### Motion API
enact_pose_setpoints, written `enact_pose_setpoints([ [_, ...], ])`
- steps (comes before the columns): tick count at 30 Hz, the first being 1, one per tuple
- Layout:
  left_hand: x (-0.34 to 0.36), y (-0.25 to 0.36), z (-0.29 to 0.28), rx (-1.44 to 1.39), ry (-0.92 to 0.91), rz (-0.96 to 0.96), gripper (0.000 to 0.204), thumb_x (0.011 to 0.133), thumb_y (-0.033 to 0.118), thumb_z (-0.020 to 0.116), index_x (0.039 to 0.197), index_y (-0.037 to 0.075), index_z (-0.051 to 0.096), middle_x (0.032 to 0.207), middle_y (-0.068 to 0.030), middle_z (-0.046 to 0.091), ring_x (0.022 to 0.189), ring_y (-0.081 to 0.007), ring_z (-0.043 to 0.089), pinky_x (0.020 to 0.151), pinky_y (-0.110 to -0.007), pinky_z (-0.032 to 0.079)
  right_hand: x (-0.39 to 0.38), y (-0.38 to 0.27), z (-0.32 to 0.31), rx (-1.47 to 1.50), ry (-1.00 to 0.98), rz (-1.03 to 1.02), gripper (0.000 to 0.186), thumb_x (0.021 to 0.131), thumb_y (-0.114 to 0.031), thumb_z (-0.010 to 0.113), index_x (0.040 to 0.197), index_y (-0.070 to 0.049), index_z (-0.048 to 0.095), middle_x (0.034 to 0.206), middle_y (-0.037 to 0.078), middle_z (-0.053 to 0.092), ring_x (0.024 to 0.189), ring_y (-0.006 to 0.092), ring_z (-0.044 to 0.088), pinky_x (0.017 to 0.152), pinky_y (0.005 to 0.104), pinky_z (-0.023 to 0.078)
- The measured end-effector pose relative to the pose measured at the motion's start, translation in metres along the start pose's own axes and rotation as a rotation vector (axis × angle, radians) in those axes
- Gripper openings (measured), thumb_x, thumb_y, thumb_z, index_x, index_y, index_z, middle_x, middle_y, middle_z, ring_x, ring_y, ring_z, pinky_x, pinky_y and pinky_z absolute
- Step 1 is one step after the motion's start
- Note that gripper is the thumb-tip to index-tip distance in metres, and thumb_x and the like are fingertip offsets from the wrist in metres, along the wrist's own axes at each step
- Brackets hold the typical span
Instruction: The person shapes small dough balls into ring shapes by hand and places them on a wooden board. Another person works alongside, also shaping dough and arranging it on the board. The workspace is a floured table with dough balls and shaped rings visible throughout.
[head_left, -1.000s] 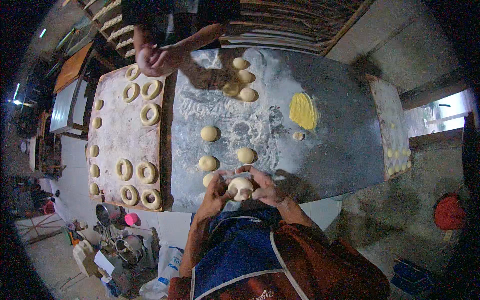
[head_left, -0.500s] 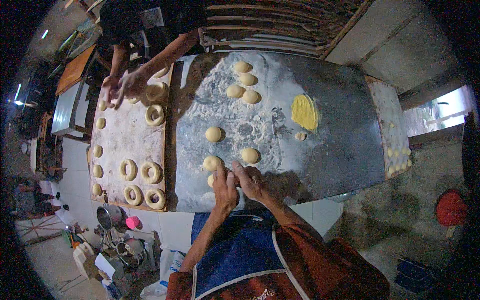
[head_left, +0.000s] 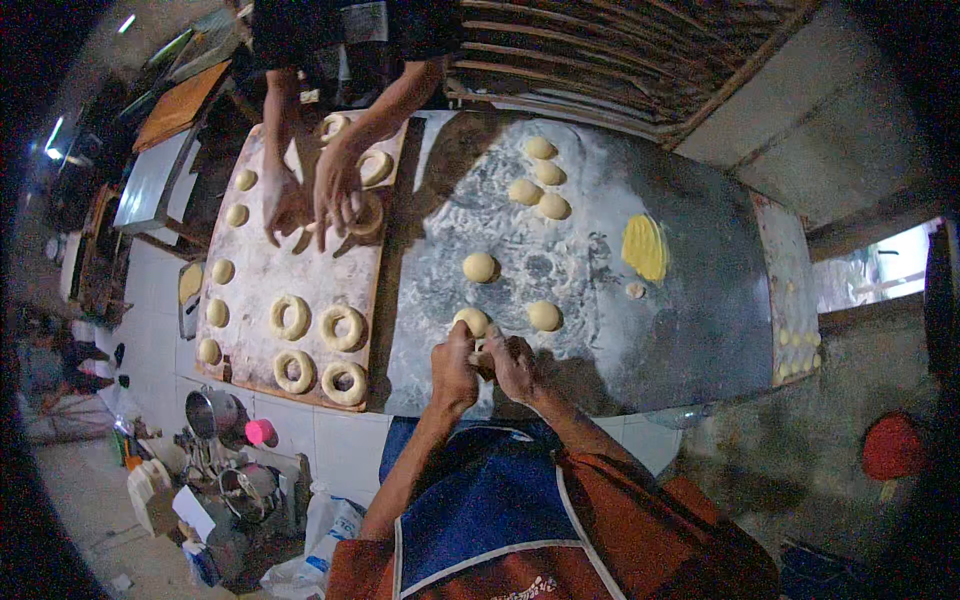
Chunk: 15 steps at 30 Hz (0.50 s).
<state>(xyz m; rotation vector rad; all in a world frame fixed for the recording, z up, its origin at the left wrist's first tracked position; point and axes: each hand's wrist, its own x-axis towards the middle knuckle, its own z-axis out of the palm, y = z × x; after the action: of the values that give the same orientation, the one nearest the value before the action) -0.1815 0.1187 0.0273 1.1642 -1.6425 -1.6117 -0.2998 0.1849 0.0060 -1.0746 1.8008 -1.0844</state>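
My left hand (head_left: 456,368) and my right hand (head_left: 510,370) come together over the near edge of the floured metal table (head_left: 690,320). Their fingers are curled in around a piece of dough (head_left: 479,347), mostly hidden by them. A round dough ball (head_left: 471,321) lies just beyond my left fingertips, partly covered by them. Another dough ball (head_left: 544,316) sits to the right of my hands, and one (head_left: 479,267) lies farther up. At the far side is a cluster of several balls (head_left: 525,191).
On the left, a floured board (head_left: 255,300) carries dough rings (head_left: 343,327) and a row of small balls (head_left: 223,271). A co-worker's hands (head_left: 340,190) work over it. Yellow spread (head_left: 645,247) lies on the right. Pots (head_left: 212,412) stand low at left.
The view has shifted, so the table appears farther right. My hands have closed in around the dough near the table edge. The co-worker's hands have moved from the small balls toward a ring.
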Motion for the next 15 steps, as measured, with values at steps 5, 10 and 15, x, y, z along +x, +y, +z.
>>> enact_pose_setpoints([
  [5,0.000,-0.024,-0.013,-0.993,0.194,-0.200,0.031,0.096,0.032,0.040,0.075,0.009,0.046,0.064,0.0004,0.044,0.057,-0.0131,0.046,0.050,-0.031,0.034,0.002,-0.006,0.028,0.073,0.005,-0.095,0.053,0.099,-0.042,0.044,0.086,0.006,0.065,0.077,0.008,0.067,0.073,0.0164,0.059,0.067,0.0363,0.049],
  [10,-0.005,-0.017,-0.049,-0.248,0.209,0.041,0.038,0.096,0.041,0.041,0.070,0.013,0.043,0.064,0.0034,0.037,0.056,-0.0101,0.037,0.049,-0.032,0.026,0.013,-0.007,0.047,-0.051,-0.228,-0.172,0.046,0.098,-0.038,0.044,0.102,0.004,0.063,0.091,0.014,0.066,0.084,0.0240,0.063,0.073,0.0364,0.054],
  [15,-0.011,-0.024,-0.085,-0.735,0.180,-0.013,0.045,0.096,0.050,0.036,0.076,0.010,0.044,0.065,0.0009,0.040,0.060,-0.0138,0.040,0.054,-0.031,0.032,0.010,-0.079,0.073,0.460,-0.269,0.077,0.060,0.101,-0.045,0.036,0.096,0.008,0.064,0.083,0.012,0.065,0.081,0.0253,0.064,0.073,0.0416,0.052],
])
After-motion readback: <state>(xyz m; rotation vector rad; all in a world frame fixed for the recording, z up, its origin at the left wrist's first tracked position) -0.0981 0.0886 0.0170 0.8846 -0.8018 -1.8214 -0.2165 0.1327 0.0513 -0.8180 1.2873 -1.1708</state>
